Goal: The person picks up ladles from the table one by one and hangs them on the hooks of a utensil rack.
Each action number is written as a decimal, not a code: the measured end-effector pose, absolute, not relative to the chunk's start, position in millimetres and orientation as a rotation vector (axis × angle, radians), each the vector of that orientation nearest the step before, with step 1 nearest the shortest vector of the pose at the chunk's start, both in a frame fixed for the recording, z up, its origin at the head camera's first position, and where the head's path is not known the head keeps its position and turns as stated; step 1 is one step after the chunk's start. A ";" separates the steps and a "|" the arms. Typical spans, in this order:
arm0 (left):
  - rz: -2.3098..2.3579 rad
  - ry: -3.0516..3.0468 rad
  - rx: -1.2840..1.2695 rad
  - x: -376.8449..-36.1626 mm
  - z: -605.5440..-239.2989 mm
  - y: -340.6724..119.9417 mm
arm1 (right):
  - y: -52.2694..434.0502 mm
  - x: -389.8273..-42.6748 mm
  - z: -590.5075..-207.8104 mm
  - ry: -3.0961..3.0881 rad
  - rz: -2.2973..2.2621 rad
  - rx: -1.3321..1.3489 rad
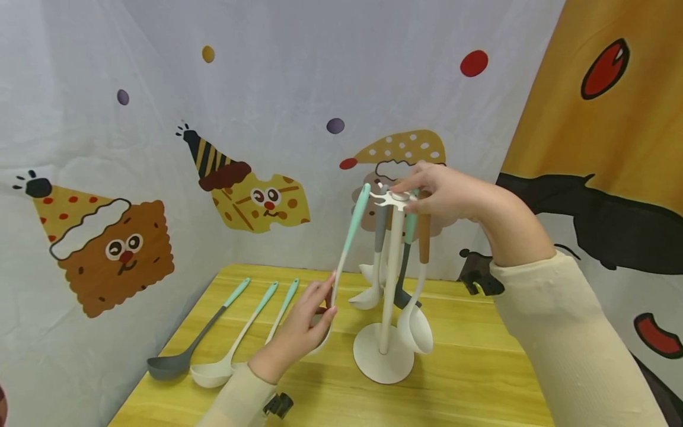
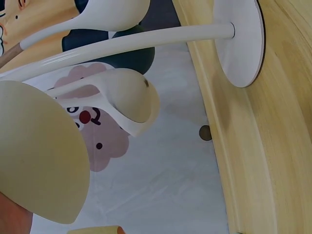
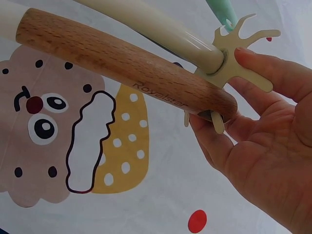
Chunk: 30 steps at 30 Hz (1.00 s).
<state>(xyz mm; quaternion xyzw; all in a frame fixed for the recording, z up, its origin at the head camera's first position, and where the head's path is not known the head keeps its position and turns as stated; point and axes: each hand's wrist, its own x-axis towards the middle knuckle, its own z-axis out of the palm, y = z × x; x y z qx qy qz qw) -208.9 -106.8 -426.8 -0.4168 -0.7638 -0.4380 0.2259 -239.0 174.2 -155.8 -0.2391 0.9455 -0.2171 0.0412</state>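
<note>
A white utensil stand (image 1: 391,279) rises from a round base (image 1: 383,359) on the wooden table (image 1: 469,379). My right hand (image 1: 413,194) pinches the stand's hook plate (image 1: 391,200) at the top; in the right wrist view its fingers (image 3: 273,78) sit on the plate (image 3: 239,66) beside a hanging wooden handle (image 3: 122,63). My left hand (image 1: 328,296) grips a teal-handled spoon (image 1: 349,237) low on its handle. The spoon is tilted, with its handle tip close to the hooks. Its pale bowl (image 2: 39,156) fills the left wrist view. A wood-handled ladle (image 1: 421,320) and other utensils hang from the stand.
Three long utensils lie side by side on the table's left part: a grey ladle (image 1: 166,365), a white ladle (image 1: 210,373) and a third teal handle (image 1: 287,299). Cartoon-printed cloth walls (image 1: 267,118) enclose the table at the back and both sides.
</note>
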 end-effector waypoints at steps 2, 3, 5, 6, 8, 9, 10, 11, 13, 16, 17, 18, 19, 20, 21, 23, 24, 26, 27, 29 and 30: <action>-1.219 -2.116 -1.151 -208.9 -426.2 -106.3 | 175.0 -239.1 -155.8 2.894 -0.672 -0.724; -1.224 -2.121 -1.152 -208.9 -425.9 -106.0 | 175.5 -238.9 -155.7 2.893 -0.676 -0.724; -1.235 -2.132 -1.153 -208.5 -425.3 -105.3 | 176.6 -238.4 -155.8 2.888 -0.684 -0.718; -1.241 -2.137 -1.155 -208.2 -424.9 -105.0 | 177.0 -238.3 -156.1 2.889 -0.683 -0.719; -1.253 -2.148 -1.164 -207.8 -424.3 -103.9 | 177.5 -238.1 -156.6 2.891 -0.681 -0.716; -1.265 -2.156 -1.169 -207.5 -424.0 -103.2 | 177.6 -238.2 -156.8 2.894 -0.679 -0.716; -1.282 -2.164 -1.177 -207.2 -423.6 -102.5 | 177.7 -238.3 -157.0 2.896 -0.675 -0.715; -1.301 -2.173 -1.184 -207.0 -423.3 -101.7 | 177.6 -238.3 -157.1 2.897 -0.676 -0.714; -1.342 -2.192 -1.193 -206.6 -422.6 -100.3 | 177.4 -238.3 -157.0 2.896 -0.679 -0.710; -1.388 -2.215 -1.187 -205.8 -421.6 -98.9 | 177.1 -238.0 -156.6 2.890 -0.687 -0.709; -1.396 -2.221 -1.182 -205.6 -421.4 -98.6 | 176.9 -237.8 -156.4 2.887 -0.692 -0.708; -1.399 -2.228 -1.173 -205.4 -421.2 -98.5 | 176.8 -237.7 -156.3 2.885 -0.695 -0.708; -1.403 -2.233 -1.165 -205.3 -421.0 -98.4 | 176.7 -237.4 -156.2 2.884 -0.694 -0.710; -1.405 -2.239 -1.155 -205.2 -420.7 -98.3 | 176.5 -237.4 -156.2 2.884 -0.693 -0.714; -1.405 -2.244 -1.147 -205.1 -420.5 -98.2 | 176.4 -237.4 -156.1 2.884 -0.691 -0.716; -1.398 -2.253 -1.140 -205.3 -419.9 -97.6 | 176.1 -237.4 -156.0 2.886 -0.686 -0.716; -1.394 -2.256 -1.138 -205.4 -419.6 -97.0 | 176.0 -237.3 -156.0 2.888 -0.681 -0.717; -1.383 -2.264 -1.136 -205.5 -419.4 -96.0 | 175.5 -237.4 -155.9 2.890 -0.675 -0.716; -1.377 -2.267 -1.136 -205.6 -419.3 -95.4 | 175.2 -237.4 -155.9 2.889 -0.676 -0.718; -1.343 -2.283 -1.128 -205.8 -419.8 -94.2 | 174.6 -237.0 -155.9 2.890 -0.677 -0.721; -1.322 -2.288 -1.123 -206.4 -420.7 -93.5 | 174.4 -236.9 -155.9 2.890 -0.679 -0.721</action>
